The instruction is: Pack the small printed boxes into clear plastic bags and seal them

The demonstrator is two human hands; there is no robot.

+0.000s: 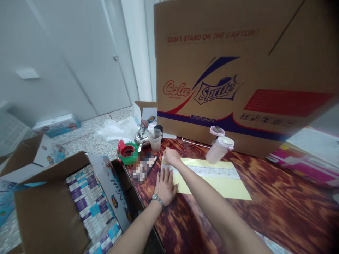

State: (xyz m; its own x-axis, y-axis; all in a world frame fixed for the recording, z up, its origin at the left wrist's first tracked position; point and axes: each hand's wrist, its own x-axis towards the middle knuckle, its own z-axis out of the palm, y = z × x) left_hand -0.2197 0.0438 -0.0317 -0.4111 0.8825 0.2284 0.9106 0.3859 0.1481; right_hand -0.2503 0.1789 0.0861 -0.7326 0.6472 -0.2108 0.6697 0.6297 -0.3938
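Head view. Yellow sheet (219,188) lies flat on the wood-grain tabletop (286,208), in front of the large cola-and-Sprite candy carton (212,46). A pale printed strip (214,171) runs left to right along it.

Left hand (164,187), metal wristwatch (158,201) at the wrist: palm down at the sheet's left end, fingers extended and slightly spread, gripping nothing. Judged purpose: pressing that end so the paper does not slide.

Right hand (171,156): at the sheet's far left corner, just beyond the left fingertips. Fingers curled inward, tips hidden; cannot tell whether they pinch anything. The close spacing of the hands suggests one steadies while the other does fine work at that end.

Pink-lidded tumbler (215,151) stands at the sheet's far edge, lid flipped open. Clear plastic cup (155,140) and red-and-green tape dispenser (127,153) sit farther left, presumably kept within reach but off the paper. Near left, an open carton (45,215) holds rows of small purple, blue and white packs (91,203), its open top probably leaving them accessible.
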